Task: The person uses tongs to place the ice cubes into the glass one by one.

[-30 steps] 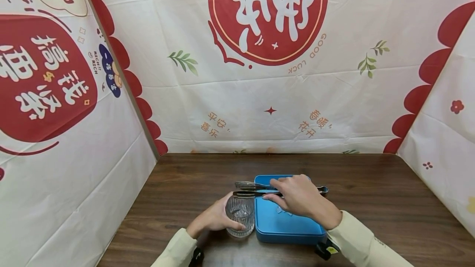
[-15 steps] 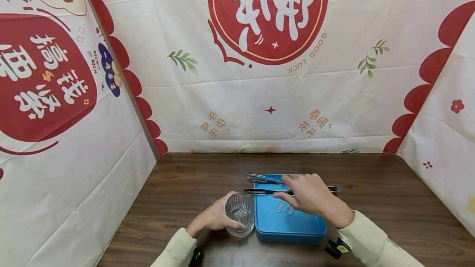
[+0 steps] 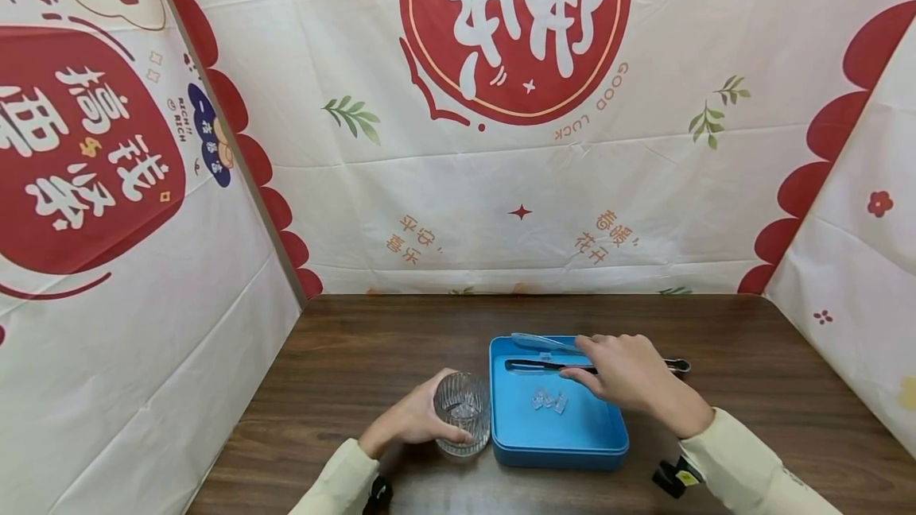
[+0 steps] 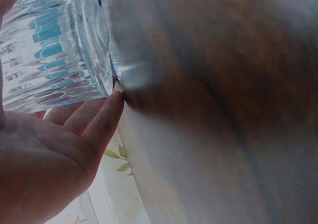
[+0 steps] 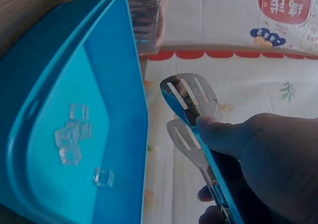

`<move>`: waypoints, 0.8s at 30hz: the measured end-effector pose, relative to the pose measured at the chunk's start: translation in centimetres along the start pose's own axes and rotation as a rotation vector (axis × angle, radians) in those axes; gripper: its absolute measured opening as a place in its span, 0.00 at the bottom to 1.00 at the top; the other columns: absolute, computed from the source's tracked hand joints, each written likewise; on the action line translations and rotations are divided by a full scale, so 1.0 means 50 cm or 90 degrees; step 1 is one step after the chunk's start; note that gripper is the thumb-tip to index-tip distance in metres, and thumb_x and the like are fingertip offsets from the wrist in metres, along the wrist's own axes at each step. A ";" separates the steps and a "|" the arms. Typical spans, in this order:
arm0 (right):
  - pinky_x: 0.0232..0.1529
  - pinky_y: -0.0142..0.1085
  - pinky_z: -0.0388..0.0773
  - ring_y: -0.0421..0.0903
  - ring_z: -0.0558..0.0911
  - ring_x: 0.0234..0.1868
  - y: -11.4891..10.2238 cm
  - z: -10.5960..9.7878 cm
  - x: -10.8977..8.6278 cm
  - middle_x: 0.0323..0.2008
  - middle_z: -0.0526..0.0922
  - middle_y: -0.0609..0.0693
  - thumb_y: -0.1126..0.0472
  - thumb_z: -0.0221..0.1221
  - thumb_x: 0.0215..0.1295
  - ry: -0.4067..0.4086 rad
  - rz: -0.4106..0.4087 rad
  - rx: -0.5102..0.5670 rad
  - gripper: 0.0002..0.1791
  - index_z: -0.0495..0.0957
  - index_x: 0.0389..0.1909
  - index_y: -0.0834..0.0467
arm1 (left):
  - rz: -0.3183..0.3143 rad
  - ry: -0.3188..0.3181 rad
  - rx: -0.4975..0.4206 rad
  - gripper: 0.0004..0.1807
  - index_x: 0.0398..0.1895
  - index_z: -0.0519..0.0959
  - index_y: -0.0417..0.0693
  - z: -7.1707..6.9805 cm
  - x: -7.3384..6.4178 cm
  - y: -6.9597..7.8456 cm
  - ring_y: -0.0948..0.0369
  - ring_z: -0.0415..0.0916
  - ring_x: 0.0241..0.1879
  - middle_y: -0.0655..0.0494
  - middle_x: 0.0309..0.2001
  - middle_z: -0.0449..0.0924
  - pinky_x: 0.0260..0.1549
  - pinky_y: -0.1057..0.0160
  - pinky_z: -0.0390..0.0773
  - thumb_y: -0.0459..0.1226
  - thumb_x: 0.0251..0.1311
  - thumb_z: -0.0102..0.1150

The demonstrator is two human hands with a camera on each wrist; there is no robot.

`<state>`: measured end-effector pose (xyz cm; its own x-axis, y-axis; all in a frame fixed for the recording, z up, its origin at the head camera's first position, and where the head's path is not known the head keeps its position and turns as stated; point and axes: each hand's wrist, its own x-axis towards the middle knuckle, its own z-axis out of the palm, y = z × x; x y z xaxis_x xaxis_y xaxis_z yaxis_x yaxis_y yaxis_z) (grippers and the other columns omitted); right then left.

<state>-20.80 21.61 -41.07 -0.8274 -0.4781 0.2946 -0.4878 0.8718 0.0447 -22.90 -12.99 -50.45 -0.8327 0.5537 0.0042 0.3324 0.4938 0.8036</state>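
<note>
A person's right hand (image 3: 624,372) pinches slotted metal tongs (image 3: 551,365) between thumb and fingers, their two arms spread apart; a second ago the tips reached over the ribbed glass tumbler (image 3: 463,401), but now they sit farther right, above the blue rectangular box (image 3: 561,458). The left hand (image 3: 409,417), unmoved, curls around the tumbler, which stands just beside the box. Clustered clear cubes (image 3: 549,401), partly covered earlier, show nearer the person than the tongs, left of the right hand.
</note>
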 end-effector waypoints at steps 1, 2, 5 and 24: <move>0.13 0.30 0.60 0.40 0.75 0.17 0.002 0.001 -0.002 0.30 0.86 0.51 0.37 0.62 0.62 -0.004 0.001 -0.001 0.27 0.81 0.45 0.57 | 0.000 0.000 -0.001 0.43 0.62 0.67 0.60 0.000 0.000 0.000 0.64 0.76 0.46 0.61 0.48 0.78 0.46 0.61 0.76 0.49 0.40 0.81; 0.13 0.30 0.60 0.40 0.76 0.18 0.005 0.002 -0.004 0.30 0.86 0.51 0.37 0.62 0.62 -0.006 0.003 -0.003 0.27 0.81 0.45 0.57 | 0.000 -0.001 -0.004 0.43 0.62 0.67 0.60 0.000 0.000 0.000 0.63 0.76 0.46 0.61 0.48 0.78 0.46 0.61 0.76 0.49 0.41 0.81; 0.13 0.30 0.60 0.40 0.75 0.17 0.011 0.006 -0.009 0.29 0.85 0.51 0.37 0.62 0.62 -0.016 0.008 -0.010 0.27 0.81 0.46 0.57 | 0.002 -0.002 -0.008 0.43 0.62 0.67 0.60 -0.001 0.001 0.000 0.63 0.76 0.46 0.61 0.48 0.78 0.46 0.61 0.77 0.48 0.41 0.81; 0.14 0.30 0.64 0.39 0.71 0.15 0.024 0.021 -0.022 0.20 0.80 0.48 0.37 0.64 0.58 -0.127 0.042 -0.024 0.31 0.82 0.49 0.60 | 0.008 -0.002 -0.010 0.42 0.61 0.68 0.60 0.000 0.001 -0.002 0.61 0.77 0.46 0.58 0.48 0.78 0.46 0.62 0.76 0.47 0.41 0.81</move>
<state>-20.76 23.04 -42.32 -0.8975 -0.4286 0.1038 -0.4235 0.9033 0.0679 -22.99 -13.02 -50.52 -0.8269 0.5623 0.0127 0.3359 0.4756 0.8130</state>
